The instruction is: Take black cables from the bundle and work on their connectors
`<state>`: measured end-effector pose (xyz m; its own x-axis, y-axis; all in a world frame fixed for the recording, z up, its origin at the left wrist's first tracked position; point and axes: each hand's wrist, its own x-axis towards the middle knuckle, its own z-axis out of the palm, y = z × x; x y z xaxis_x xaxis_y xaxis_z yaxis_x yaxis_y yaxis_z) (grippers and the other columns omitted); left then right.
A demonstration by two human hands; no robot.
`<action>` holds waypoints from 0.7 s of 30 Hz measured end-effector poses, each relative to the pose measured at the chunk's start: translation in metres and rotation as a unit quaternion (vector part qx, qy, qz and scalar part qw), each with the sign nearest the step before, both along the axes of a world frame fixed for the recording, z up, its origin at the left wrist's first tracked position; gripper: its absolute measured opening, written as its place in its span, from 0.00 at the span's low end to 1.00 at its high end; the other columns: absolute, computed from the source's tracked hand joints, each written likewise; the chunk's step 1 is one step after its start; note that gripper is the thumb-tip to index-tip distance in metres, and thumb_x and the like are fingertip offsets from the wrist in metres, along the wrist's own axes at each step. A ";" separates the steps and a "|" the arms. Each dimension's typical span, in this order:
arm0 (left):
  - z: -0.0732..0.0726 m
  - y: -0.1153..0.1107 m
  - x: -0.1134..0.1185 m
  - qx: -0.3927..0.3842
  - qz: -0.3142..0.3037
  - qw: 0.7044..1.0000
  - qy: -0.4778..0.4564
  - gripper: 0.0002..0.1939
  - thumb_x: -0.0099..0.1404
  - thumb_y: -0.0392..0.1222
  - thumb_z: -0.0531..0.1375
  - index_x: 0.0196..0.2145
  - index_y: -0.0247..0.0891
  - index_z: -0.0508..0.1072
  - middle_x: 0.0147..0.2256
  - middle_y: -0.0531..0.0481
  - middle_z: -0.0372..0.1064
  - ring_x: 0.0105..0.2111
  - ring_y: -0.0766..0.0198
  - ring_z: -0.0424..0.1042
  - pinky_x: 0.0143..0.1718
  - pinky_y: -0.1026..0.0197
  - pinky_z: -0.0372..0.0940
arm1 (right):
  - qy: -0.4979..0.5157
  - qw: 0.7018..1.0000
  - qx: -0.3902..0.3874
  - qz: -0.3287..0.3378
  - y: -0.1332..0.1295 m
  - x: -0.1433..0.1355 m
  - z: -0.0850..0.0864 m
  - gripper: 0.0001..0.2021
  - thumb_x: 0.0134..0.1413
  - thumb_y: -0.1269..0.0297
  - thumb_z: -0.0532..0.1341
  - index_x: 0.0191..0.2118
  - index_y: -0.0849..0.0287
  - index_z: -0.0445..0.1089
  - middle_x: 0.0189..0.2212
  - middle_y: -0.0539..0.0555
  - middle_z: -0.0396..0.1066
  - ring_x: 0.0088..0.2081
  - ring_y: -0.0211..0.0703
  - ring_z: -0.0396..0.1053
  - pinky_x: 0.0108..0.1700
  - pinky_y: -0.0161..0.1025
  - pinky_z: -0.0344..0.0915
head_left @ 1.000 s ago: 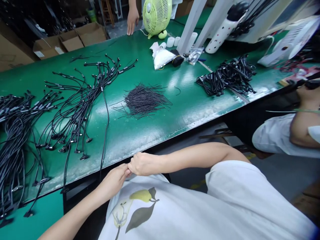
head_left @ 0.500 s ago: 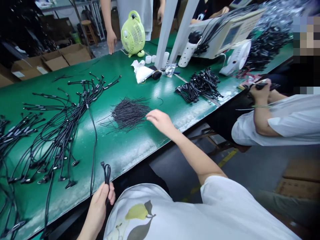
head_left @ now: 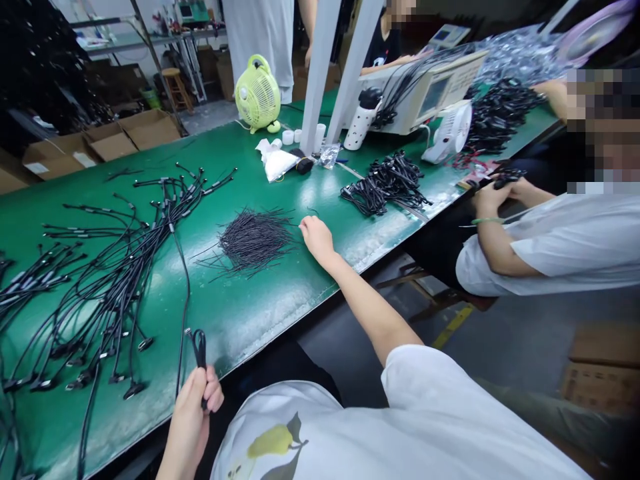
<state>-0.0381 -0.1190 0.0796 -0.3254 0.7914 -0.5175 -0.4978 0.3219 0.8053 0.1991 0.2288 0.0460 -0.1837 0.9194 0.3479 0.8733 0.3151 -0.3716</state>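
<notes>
My left hand (head_left: 193, 410) is at the near edge of the green table (head_left: 260, 313), closed on a folded black cable (head_left: 199, 350) whose loop sticks up above my fingers. My right hand (head_left: 316, 238) reaches out over the table, its fingers resting at the right end of a heap of thin black ties (head_left: 253, 240). Whether it has pinched one is hidden by the hand. A fan of black cables with connectors (head_left: 120, 267) lies spread across the left of the table.
A second pile of coiled black cables (head_left: 385, 183) lies to the right. At the back are a green fan (head_left: 257, 93), a white bag (head_left: 277, 162), white posts (head_left: 320, 73) and a tester (head_left: 425, 90). A seated person (head_left: 550, 233) works at right; another stands behind.
My hands parted from my lap: the left came up with the folded cable, the right reached to the tie heap and settled at its edge. The camera tilted up and right.
</notes>
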 end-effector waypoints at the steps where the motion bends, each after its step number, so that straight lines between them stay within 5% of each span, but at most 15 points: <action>1: 0.003 0.003 0.004 0.008 -0.004 1.000 -0.013 0.23 0.58 0.57 0.66 0.26 0.35 0.65 0.20 0.60 0.49 0.18 0.74 0.48 0.19 0.68 0.48 | 0.005 1.000 0.008 -0.006 -0.004 0.003 0.002 0.09 0.64 0.67 0.51 0.39 0.62 0.68 0.38 0.60 0.66 0.38 0.46 0.62 0.41 0.39 0.58; 6: 0.015 0.021 0.019 0.032 -0.037 0.998 -0.042 0.20 0.62 0.55 0.63 0.34 0.33 0.69 0.21 0.60 0.50 0.19 0.74 0.50 0.20 0.68 0.50 | 0.050 0.997 0.053 -0.023 -0.028 0.011 0.013 0.10 0.63 0.65 0.51 0.38 0.61 0.68 0.41 0.61 0.64 0.42 0.48 0.62 0.43 0.41 0.59; 10: 0.021 0.030 0.029 0.057 -0.059 0.995 -0.062 0.20 0.63 0.53 0.63 0.43 0.33 0.69 0.22 0.60 0.50 0.18 0.74 0.49 0.20 0.68 0.49 | 0.187 0.982 0.023 0.011 -0.060 -0.004 0.020 0.08 0.60 0.64 0.54 0.34 0.60 0.67 0.34 0.55 0.65 0.34 0.42 0.63 0.40 0.38 0.60; 13: 0.025 0.036 0.038 0.082 -0.074 0.990 -0.089 0.26 0.63 0.53 0.63 0.53 0.36 0.64 0.21 0.61 0.51 0.18 0.73 0.49 0.20 0.68 0.48 | 0.274 0.942 -0.117 0.157 -0.111 -0.036 0.020 0.07 0.59 0.63 0.56 0.33 0.60 0.67 0.30 0.52 0.66 0.32 0.39 0.63 0.37 0.35 0.61; 17: 0.023 0.040 0.036 0.117 -0.073 0.988 -0.070 0.27 0.66 0.52 0.60 0.57 0.36 0.60 0.23 0.60 0.52 0.19 0.71 0.50 0.21 0.66 0.49 | 0.241 0.855 -0.253 0.384 -0.190 -0.071 0.025 0.08 0.62 0.63 0.56 0.33 0.60 0.68 0.28 0.50 0.65 0.29 0.36 0.63 0.32 0.32 0.59; 19: 0.018 0.038 0.029 0.119 -0.071 0.990 0.008 0.25 0.67 0.52 0.57 0.56 0.34 0.63 0.24 0.58 0.54 0.20 0.70 0.52 0.23 0.64 0.51 | 0.184 0.866 -0.190 0.425 -0.212 -0.080 0.029 0.09 0.64 0.64 0.54 0.34 0.61 0.68 0.30 0.51 0.65 0.29 0.36 0.62 0.32 0.34 0.58; 21: 0.011 0.035 0.020 0.101 -0.076 0.983 0.135 0.24 0.68 0.51 0.55 0.56 0.35 0.64 0.24 0.57 0.56 0.21 0.68 0.55 0.25 0.63 0.53 | 0.097 0.881 -0.047 0.460 -0.219 -0.087 0.032 0.11 0.66 0.67 0.50 0.36 0.62 0.68 0.30 0.54 0.65 0.31 0.39 0.62 0.34 0.37 0.58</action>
